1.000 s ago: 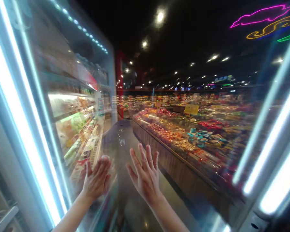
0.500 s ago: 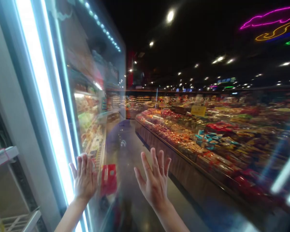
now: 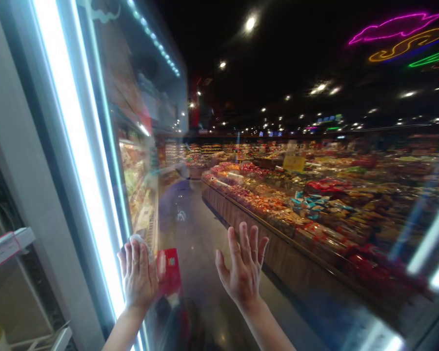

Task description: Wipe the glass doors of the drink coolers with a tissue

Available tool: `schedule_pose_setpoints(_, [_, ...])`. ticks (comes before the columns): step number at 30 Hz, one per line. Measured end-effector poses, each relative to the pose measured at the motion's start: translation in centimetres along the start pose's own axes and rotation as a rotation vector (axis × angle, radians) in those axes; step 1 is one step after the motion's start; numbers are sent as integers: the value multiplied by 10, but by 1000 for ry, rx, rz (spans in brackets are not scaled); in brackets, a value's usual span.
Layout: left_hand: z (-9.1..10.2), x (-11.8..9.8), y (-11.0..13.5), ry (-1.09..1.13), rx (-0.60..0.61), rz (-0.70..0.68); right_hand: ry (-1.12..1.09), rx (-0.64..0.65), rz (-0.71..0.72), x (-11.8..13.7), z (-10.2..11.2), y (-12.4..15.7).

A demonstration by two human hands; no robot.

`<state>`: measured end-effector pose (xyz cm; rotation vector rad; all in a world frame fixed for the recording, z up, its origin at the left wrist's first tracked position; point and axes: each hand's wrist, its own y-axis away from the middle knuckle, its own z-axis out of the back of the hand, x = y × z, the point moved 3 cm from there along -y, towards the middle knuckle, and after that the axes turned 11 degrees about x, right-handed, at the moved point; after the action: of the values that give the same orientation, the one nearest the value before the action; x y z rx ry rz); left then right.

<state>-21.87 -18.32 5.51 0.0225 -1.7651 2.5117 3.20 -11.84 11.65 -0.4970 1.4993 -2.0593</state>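
A large clear pane (image 3: 201, 312), apparently a glass door, faces me and carries reflections. My left hand (image 3: 138, 280) lies flat against it near the lit strip, fingers extended and close together. The edge of a whitish crumpled cloth (image 3: 148, 249) shows beyond its fingertips, pressed under the palm. My right hand (image 3: 244, 275) rests on the pane farther right, fingers spread, with nothing visible in it. A red sign or sticker (image 3: 169, 270) appears just right of my left hand.
A bright vertical light strip (image 3: 76, 136) runs along the left frame. Beside it, a shelf with a price label (image 3: 8, 245) juts out at lower left. Through the glass, a long wooden bin (image 3: 237, 207) heaped with wrapped goods borders an aisle (image 3: 193, 229). Neon outlines (image 3: 406, 44) glow overhead.
Both hands have shifted slightly right in view. The white cloth's edge shows more clearly past my left fingertips. The view has turned a little, moving the background slightly left.
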Motion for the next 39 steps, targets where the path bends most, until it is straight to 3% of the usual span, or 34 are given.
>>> schedule_pose_setpoints(4, [-3,-11,12,-25,44,-102,-7,16,22,0,1,1])
schedule_pose_setpoints(9, [0,-26,-35,-1,-12,-1,-20,30,44,1,7,2])
schedule_pose_setpoints(12, [-6,-52,-37,8,31,-90,-18,76,71,-8,14,5])
schedule_pose_setpoints(15, [-11,-71,-28,19,88,-194,1,81,57,-36,27,8])
schedule_pose_setpoints(19, [-12,-84,-47,-1,61,-67,51,26,-28,-84,50,9])
schedule_pose_setpoints(21, [-17,-103,-59,3,53,-44,70,4,-58,-104,62,9])
schedule_pose_setpoints(26, [-28,-165,-78,9,113,-401,89,5,-68,-141,85,15])
schedule_pose_setpoints(28, [-23,-172,-99,-6,93,-350,102,-6,-76,-159,94,18])
schedule_pose_setpoints(31, [-15,-187,-133,-20,11,-117,108,-13,-116,-187,105,24])
schedule_pose_setpoints(32, [-17,-201,-140,-15,4,-100,102,-5,-127,-195,109,26])
schedule_pose_setpoints(35, [-39,-267,-141,15,48,-269,39,-2,-113,-206,120,31])
schedule_pose_setpoints(39, [-67,-346,-138,95,58,-351,-191,-128,2,-193,135,40])
